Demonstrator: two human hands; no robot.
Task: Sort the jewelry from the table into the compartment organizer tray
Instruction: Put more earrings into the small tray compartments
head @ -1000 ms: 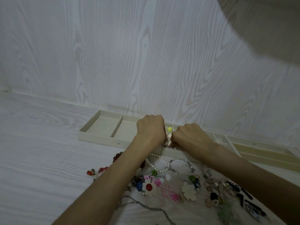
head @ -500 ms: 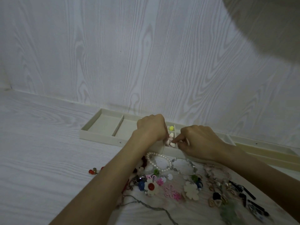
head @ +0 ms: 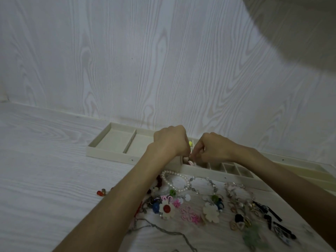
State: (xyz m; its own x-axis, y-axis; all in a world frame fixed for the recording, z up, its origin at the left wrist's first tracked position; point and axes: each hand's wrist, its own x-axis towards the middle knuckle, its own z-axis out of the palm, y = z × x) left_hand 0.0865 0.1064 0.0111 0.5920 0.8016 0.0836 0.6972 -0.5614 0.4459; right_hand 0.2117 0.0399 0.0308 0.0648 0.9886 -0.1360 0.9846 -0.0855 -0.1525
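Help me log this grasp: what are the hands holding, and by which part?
Both hands, left and right, meet over the tray, fingers curled on a small pink-white piece. Which part is gripped cannot be told.

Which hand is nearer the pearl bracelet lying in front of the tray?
Left. The left hand is over the tray right behind the pearl bracelet; the right hand is further to its right.

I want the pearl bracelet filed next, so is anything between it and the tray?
Nothing visible does. The pearl bracelet lies on the table right against the organizer tray's front wall, with only that low wall to lift over. Both hands work above the tray.
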